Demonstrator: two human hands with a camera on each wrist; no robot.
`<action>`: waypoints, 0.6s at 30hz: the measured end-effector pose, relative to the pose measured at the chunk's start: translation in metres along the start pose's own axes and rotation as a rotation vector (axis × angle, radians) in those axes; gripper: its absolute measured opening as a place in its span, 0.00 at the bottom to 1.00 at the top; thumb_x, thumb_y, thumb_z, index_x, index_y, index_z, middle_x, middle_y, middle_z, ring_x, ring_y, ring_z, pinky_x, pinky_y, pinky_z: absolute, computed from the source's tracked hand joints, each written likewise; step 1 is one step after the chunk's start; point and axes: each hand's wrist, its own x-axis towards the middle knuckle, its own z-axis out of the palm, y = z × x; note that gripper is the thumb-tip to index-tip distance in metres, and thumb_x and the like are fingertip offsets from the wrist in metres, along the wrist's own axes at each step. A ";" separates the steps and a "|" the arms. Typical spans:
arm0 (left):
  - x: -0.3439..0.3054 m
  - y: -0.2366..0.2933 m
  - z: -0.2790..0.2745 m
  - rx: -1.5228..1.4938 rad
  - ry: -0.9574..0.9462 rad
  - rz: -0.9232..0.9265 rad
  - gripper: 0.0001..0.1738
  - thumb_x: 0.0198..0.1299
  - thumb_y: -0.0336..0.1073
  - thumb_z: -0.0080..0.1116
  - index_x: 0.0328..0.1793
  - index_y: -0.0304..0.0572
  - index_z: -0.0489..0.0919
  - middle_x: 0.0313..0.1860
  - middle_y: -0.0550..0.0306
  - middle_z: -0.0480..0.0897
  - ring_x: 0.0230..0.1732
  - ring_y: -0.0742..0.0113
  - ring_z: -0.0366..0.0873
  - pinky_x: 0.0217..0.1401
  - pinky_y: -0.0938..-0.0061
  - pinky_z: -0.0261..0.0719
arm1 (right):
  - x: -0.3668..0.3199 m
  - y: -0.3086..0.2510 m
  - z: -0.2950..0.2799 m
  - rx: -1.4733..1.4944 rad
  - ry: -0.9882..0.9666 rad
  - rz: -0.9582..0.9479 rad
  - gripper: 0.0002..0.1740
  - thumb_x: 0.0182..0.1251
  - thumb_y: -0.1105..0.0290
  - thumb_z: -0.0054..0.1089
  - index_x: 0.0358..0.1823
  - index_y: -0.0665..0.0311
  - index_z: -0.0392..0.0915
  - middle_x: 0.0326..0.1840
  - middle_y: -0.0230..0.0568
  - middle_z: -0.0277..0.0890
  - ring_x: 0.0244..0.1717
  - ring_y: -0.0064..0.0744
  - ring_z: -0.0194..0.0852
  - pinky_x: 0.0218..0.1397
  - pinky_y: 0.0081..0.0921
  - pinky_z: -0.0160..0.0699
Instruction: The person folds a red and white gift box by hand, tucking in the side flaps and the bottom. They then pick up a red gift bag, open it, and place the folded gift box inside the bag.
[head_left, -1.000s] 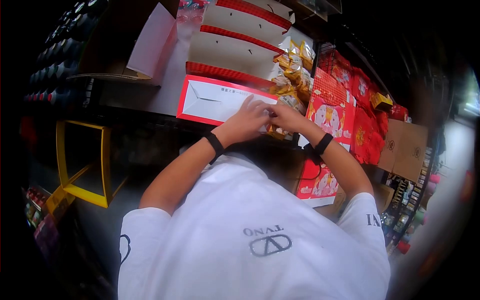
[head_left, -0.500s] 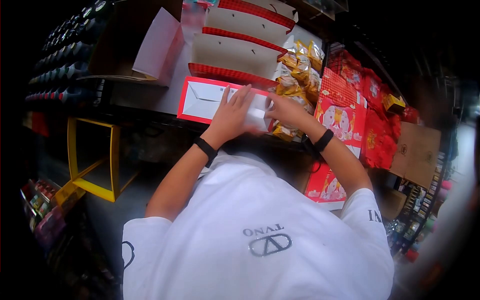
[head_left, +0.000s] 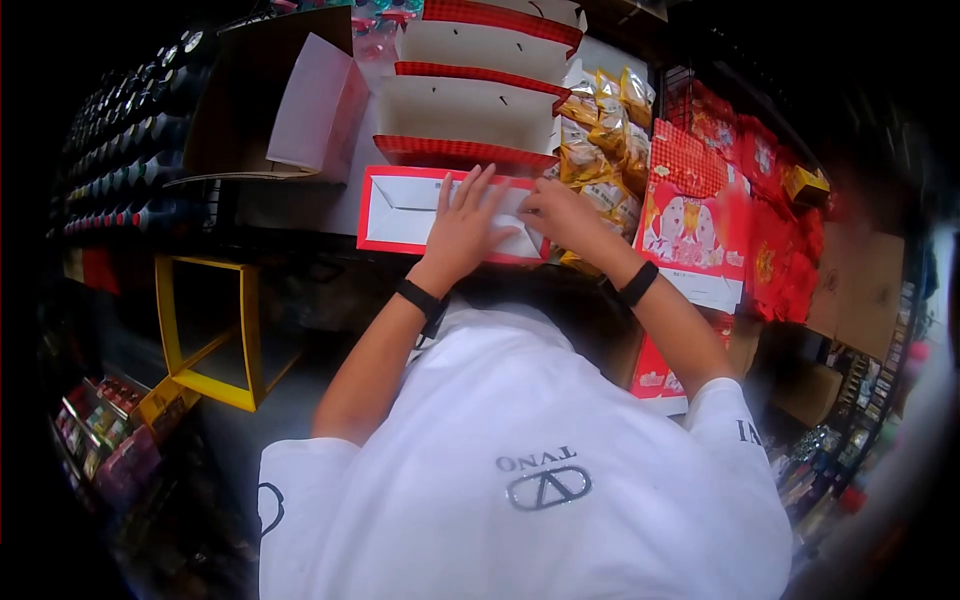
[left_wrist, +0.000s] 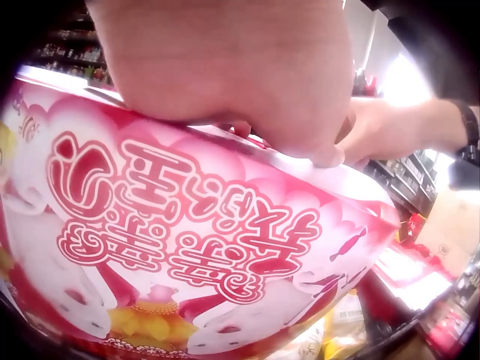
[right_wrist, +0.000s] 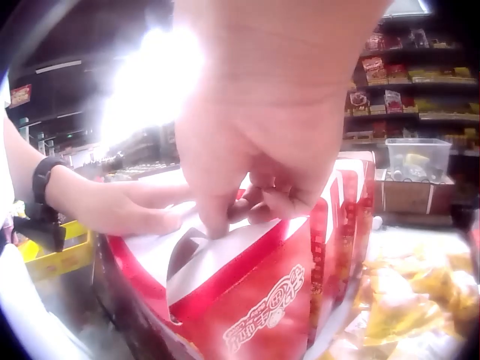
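Left hand: the left hand point(head_left: 465, 225) lies open, fingers spread over the white panel of the box; its fingertips are out of sight in the left wrist view.
Right hand: the right hand point(head_left: 572, 215) has bent fingers closed on the white flap point(right_wrist: 199, 270) at the box's right end; the exact contact is partly covered by the fingers.
Box: the red-edged box point(head_left: 408, 205) sits under both hands at the shelf's near edge, white panel up, part of it covered by them. Its printed side point(left_wrist: 180, 210) runs out of the left wrist view.
Just behind: open boxes point(head_left: 465, 112) with checked red rims stand in a row, the farthest cut off.
Right of these: yellow-and-clear packets point(head_left: 608, 130) lie piled, contents too small to tell.
Farther right: a red printed carton point(head_left: 690, 225); red packages beyond it are blurred.
Left: an open brown carton point(head_left: 240, 115), its inside dark.
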 end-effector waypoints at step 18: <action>-0.011 -0.020 -0.004 0.046 0.016 0.003 0.46 0.69 0.60 0.65 0.89 0.61 0.61 0.90 0.51 0.56 0.91 0.50 0.46 0.89 0.35 0.31 | -0.002 0.023 0.013 -0.065 -0.140 -0.264 0.22 0.65 0.68 0.70 0.61 0.42 0.90 0.51 0.34 0.82 0.59 0.43 0.73 0.62 0.46 0.71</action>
